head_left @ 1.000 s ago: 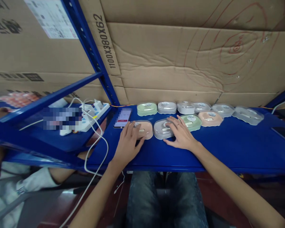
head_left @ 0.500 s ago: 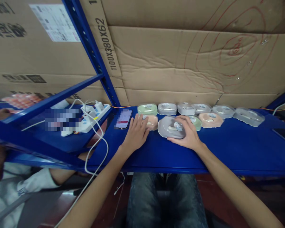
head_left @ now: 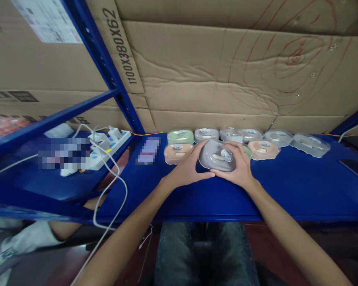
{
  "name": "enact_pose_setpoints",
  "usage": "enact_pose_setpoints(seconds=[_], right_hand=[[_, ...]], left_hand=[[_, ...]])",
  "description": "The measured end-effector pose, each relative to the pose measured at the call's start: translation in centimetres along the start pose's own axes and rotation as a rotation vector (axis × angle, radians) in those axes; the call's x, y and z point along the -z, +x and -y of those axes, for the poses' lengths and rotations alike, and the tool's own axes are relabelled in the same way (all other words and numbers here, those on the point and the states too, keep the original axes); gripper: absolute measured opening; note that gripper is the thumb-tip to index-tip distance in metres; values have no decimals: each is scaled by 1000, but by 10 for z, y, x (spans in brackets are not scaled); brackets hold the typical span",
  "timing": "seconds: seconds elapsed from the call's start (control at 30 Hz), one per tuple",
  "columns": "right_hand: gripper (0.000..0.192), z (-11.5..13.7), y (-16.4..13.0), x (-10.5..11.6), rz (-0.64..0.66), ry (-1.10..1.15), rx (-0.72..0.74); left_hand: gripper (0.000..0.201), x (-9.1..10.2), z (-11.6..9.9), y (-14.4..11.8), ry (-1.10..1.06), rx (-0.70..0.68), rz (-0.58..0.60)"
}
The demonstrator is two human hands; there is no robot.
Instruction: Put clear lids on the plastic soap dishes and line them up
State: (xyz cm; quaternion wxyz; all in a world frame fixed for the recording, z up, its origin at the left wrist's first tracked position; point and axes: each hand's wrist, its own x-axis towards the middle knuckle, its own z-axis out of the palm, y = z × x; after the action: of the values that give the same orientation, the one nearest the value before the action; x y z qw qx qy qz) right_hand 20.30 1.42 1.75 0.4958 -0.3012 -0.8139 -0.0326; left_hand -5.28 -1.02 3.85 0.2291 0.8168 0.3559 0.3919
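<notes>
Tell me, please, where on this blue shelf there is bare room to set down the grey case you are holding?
The blue shelf is bare along its front edge, and right of the right hand below the peach case. The back is crowded with a row of cases, and the phone sits left.

We see grey case (head_left: 216, 155): smooth plastic, frosted clear lid, between our fingers (head_left: 197, 153) | peach case (head_left: 176, 153) just left of them: same satiny plastic | shelf (head_left: 286, 186) under them: painted blue metal, slight sheen | boxes (head_left: 211, 71) beyond them: matt, creased brown cardboard | power strip (head_left: 109, 147): glossy white plastic
</notes>
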Motion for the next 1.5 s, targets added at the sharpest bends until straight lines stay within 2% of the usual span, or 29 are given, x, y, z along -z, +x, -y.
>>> enact_pose_setpoints(seconds=[0.13,0.3,0.4,0.5,0.67,0.77,0.9,0.97,1.07,1.13,1.27,1.4,1.5], right_hand=[[84,-3,0,6,94,41,-8],[87,2,-2,8,221,134,10],[82,6,-2,5,243,170,28],[77,8,-2,2,267,181,-12],[63,5,-2,4,156,244,-83],[61,-2,-1,10,47,210,-156],[63,-8,-5,36,-98,193,-186],[63,-5,-13,58,-42,161,-153],[67,7,-32,86,176,46,-84],[70,14,-46,93,326,-28,-61],[70,15,-61,81,534,-145,-39],[74,4,-54,58,604,-189,-34],[75,1,-42,45,638,-230,8]], left_hand=[[111,-3,12,9,-88,42,28],[121,0,12,-2,-127,63,95],[114,1,12,-7,-138,77,113],[106,0,13,-9,-152,83,98],[102,1,12,-9,-217,91,89],[96,6,15,-8,-247,109,24],[91,12,22,-6,-309,193,-58],[90,14,24,-4,-310,227,-78],[87,17,20,-2,-277,276,-140],[84,19,17,0,-271,300,-203],[82,18,19,1,-320,314,-298],[88,13,31,1,-414,349,-318],[88,11,38,2,-423,324,-337]])
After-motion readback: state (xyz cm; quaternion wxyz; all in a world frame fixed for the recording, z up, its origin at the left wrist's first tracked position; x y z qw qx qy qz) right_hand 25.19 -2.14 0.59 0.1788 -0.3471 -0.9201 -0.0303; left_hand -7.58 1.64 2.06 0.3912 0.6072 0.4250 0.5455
